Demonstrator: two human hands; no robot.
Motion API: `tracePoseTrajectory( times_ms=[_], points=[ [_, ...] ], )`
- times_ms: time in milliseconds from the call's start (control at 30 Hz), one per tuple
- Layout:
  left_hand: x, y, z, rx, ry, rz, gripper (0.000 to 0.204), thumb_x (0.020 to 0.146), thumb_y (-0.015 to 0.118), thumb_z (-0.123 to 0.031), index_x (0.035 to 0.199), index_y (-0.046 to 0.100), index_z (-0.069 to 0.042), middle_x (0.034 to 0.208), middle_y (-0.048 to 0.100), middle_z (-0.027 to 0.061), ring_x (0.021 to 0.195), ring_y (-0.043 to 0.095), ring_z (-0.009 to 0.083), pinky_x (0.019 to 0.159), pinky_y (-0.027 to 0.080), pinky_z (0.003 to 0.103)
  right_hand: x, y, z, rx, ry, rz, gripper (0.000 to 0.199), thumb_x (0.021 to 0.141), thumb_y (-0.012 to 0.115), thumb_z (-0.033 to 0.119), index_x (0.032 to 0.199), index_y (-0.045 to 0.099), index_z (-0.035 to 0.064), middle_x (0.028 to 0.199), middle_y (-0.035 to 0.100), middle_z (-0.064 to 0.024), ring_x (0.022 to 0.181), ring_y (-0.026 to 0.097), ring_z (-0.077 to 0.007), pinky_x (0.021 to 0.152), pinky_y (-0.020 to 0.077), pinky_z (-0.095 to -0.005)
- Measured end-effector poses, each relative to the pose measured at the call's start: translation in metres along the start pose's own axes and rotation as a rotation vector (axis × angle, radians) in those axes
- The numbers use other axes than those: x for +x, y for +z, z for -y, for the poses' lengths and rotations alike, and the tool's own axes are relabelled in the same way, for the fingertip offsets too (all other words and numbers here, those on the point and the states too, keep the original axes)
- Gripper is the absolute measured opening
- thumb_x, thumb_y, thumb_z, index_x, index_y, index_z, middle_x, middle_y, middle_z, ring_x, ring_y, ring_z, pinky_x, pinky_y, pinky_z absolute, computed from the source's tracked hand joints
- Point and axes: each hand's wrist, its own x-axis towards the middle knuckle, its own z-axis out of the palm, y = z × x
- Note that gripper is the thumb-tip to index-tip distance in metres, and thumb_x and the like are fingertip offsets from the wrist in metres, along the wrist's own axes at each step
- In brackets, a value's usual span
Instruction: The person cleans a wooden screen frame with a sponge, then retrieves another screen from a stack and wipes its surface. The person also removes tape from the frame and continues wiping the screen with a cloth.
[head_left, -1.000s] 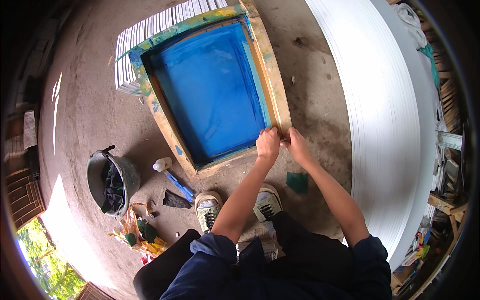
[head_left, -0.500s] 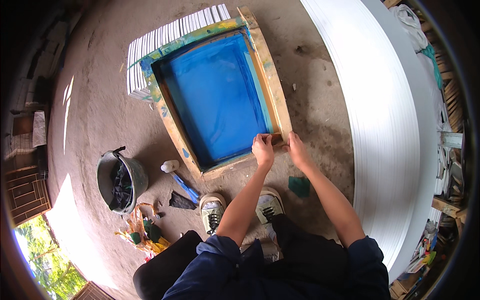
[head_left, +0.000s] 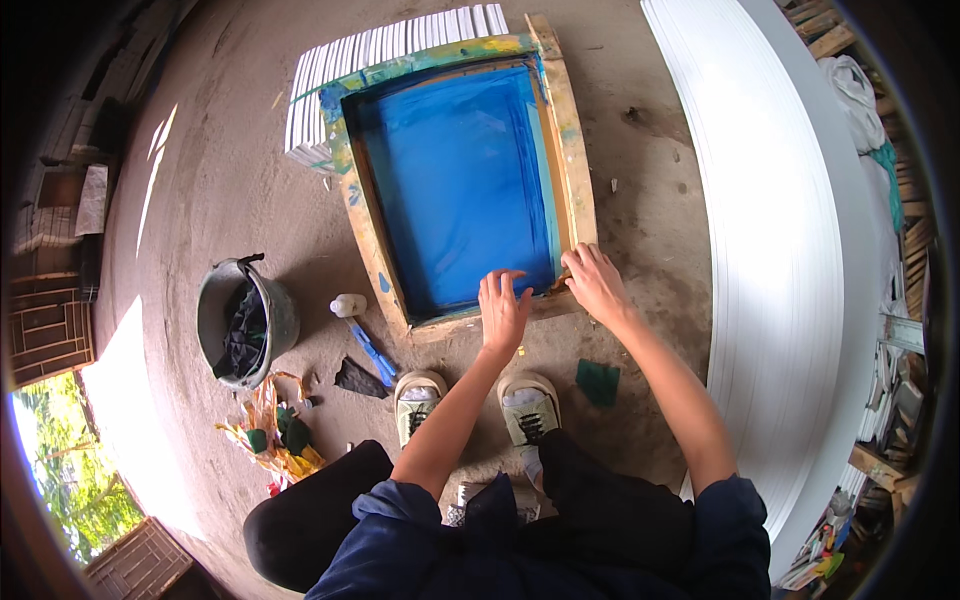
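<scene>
A wooden screen printing frame (head_left: 577, 165) with a blue-coated mesh (head_left: 460, 190) lies in front of me, its wood stained with green, yellow and blue paint. Over the near edge of the frame is my left hand (head_left: 504, 310), fingers bent and thumb apart, holding nothing visible. My right hand (head_left: 598, 285) touches the near right corner with bent, spread fingers, beside a little brown material that I cannot make out clearly. Teal tape (head_left: 544, 150) runs along the mesh's right side. White stacked sheets or boards (head_left: 400, 40) show beyond the frame's far left side.
A large stack of white sheets (head_left: 775, 250) stands on my right. To the left are a grey bucket (head_left: 285, 315) with dark cloth, a white bottle (head_left: 348, 305), a blue tool (head_left: 371, 352), a black scrap (head_left: 360, 378) and a crumpled plastic bag (head_left: 268, 435). A green scrap (head_left: 597, 382) lies near my shoe.
My left hand has drawn away leftward from the corner, its pinched fingers now apart. The right hand has shifted onto the corner's inner side. The whole view has shifted slightly.
</scene>
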Motion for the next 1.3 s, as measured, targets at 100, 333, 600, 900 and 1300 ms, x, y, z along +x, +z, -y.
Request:
tracePoseTrajectory(
  times_ms=[100,333,600,900,1300],
  points=[
    [-0.015,-0.005,0.012,0.209,0.092,-0.127,0.051,0.078,0.068,-0.026,0.119,0.046,-0.006,0.128,0.040,0.0116,0.129,0.031,0.0309,0.107,0.021,0.052,0.023,0.007,-0.004,-0.384,-0.281,0.133,0.024,0.077,0.060,0.008,0.101,0.055,0.0051,0.101,0.052,-0.0059,0.102,0.052,-0.0209,0.086,0.0438,-0.0343],
    [0.004,-0.017,0.038,0.353,0.198,-0.013,0.076,0.078,0.061,-0.038,0.139,0.028,-0.008,0.144,0.028,0.0114,0.137,0.021,0.0274,0.110,0.008,0.057,0.044,0.023,0.011,-0.773,-0.417,0.445,0.015,0.085,0.053,0.017,0.097,0.062,0.0130,0.098,0.056,-0.0023,0.097,0.053,-0.0175,0.076,0.0406,-0.0329],
    [0.009,-0.016,0.039,0.461,0.134,0.124,0.077,0.081,0.047,-0.047,0.143,0.026,-0.008,0.152,0.016,0.0081,0.141,0.012,0.0206,0.111,0.009,0.055,0.035,0.017,-0.004,-0.740,-0.696,0.556,0.014,0.084,0.051,0.018,0.085,0.064,0.0116,0.087,0.058,0.0006,0.086,0.058,-0.0156,0.069,0.0414,-0.0297],
    [0.008,-0.017,0.041,0.437,0.135,0.106,0.079,0.080,0.049,-0.049,0.143,0.025,-0.010,0.152,0.017,0.0073,0.141,0.013,0.0196,0.111,0.009,0.055,0.037,-0.001,0.001,-0.546,-0.703,0.332,0.009,0.079,0.053,0.013,0.078,0.061,0.0093,0.080,0.056,-0.0015,0.081,0.058,-0.0160,0.072,0.0451,-0.0288],
    [0.005,-0.012,0.045,0.416,0.137,0.098,0.094,0.077,0.040,-0.072,0.144,0.022,-0.008,0.152,0.015,0.0069,0.141,0.011,0.0194,0.111,0.007,0.055,0.045,-0.053,0.042,-0.342,-0.672,0.188,0.003,0.076,0.055,0.009,0.076,0.058,0.0082,0.076,0.053,-0.0032,0.080,0.057,-0.0165,0.072,0.0458,-0.0297]
  ],
)
